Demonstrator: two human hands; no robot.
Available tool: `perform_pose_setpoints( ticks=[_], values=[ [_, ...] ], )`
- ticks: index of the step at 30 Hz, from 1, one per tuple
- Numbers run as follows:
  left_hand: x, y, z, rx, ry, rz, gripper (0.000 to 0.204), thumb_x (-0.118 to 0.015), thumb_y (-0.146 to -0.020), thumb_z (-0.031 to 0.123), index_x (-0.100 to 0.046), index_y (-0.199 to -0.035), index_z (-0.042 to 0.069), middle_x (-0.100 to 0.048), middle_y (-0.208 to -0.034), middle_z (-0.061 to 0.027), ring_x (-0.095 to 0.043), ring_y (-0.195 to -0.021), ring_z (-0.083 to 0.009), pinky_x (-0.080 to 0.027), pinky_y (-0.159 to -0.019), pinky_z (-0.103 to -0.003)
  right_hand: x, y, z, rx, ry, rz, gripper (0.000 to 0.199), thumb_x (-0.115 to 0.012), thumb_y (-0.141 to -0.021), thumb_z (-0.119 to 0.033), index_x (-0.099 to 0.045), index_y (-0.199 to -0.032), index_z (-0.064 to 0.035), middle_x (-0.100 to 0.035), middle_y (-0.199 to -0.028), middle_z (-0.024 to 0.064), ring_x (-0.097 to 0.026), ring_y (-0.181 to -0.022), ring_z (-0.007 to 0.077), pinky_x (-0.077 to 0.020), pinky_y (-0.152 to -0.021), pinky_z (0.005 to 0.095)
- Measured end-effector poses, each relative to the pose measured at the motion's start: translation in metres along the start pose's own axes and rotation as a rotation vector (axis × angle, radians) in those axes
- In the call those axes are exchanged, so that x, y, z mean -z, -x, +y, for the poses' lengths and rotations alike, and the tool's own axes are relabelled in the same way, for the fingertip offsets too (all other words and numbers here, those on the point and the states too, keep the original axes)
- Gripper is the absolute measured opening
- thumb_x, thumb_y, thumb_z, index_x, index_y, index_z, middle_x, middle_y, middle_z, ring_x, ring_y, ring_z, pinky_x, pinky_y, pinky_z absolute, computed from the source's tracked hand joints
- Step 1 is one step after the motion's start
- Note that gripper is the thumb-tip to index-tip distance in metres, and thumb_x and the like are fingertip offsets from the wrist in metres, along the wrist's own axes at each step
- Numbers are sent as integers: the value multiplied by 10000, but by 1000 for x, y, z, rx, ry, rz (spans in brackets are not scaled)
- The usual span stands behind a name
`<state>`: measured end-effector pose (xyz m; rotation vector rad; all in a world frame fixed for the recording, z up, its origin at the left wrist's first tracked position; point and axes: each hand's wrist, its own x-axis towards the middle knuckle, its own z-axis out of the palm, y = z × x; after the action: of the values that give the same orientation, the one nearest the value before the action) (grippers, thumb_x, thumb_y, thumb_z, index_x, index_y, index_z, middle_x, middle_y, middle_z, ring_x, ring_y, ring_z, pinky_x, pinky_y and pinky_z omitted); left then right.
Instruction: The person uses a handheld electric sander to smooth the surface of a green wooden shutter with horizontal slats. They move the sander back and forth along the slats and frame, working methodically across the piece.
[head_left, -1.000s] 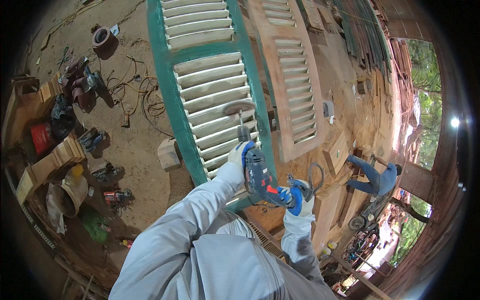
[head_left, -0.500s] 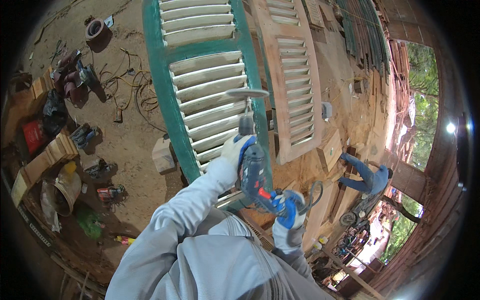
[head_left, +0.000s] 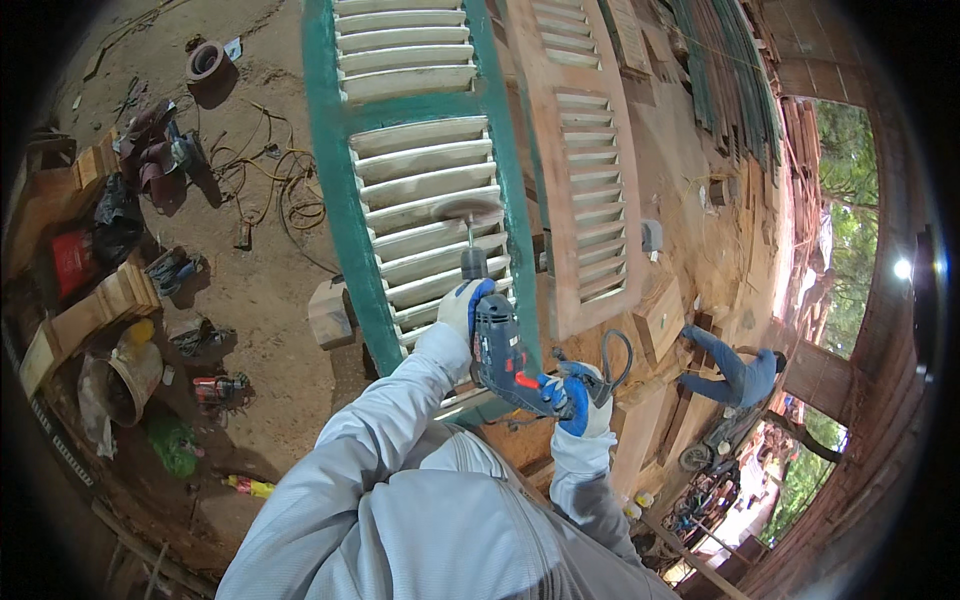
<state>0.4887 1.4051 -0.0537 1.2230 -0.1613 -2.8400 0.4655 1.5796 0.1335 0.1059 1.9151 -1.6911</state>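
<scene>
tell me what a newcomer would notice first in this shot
Probably the green-framed shutter with its pale slats, running down from the top centre. Near the middle, the gloved left hand grips the front of a dark power drill and the gloved right hand its rear, while a round disc at the tip shows blurred in front of the slats. Next, perhaps, the person in blue at the right.

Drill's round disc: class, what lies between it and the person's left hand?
The head view shows a dark chuck and a thin shaft between the left hand and the blurred disc.
</scene>
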Motion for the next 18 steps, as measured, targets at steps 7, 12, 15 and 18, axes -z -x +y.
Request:
perform_pose_setpoints(
  ticks=[7,12,15,18],
  values=[
    [7,18,11,72,76,53,168,-667,-877,270,-682,-909,107,-665,-754,-30,-634,-616,-159,-519,-596,-318,-8,4,9,13,14,-51,263,-593,-937,-78,-564,-1151,72,-643,-769,182,-662,-718,292,-554,-831,480],
    [54,13,1,-5,111,13,189,-604,-919,297,-643,-919,112,-671,-753,-57,-657,-638,-219,-562,-613,-392,-28,15,16,-54,68,-57,200,-588,-923,-32,-616,-1087,80,-666,-804,158,-656,-708,210,-551,-710,339],
    [65,32,12,-12,141,12,206,-596,-936,290,-661,-942,95,-678,-812,-59,-665,-698,-202,-565,-664,-376,-34,23,30,-38,106,-93,182,-592,-913,-12,-644,-1066,72,-674,-802,136,-651,-692,171,-529,-658,279],
    [79,26,10,-75,89,18,206,-605,-933,292,-661,-944,94,-679,-820,-61,-666,-699,-205,-567,-672,-375,-39,30,32,12,201,-160,189,-586,-915,-8,-660,-1070,71,-679,-781,121,-633,-645,149,-507,-622,258]
  ],
)
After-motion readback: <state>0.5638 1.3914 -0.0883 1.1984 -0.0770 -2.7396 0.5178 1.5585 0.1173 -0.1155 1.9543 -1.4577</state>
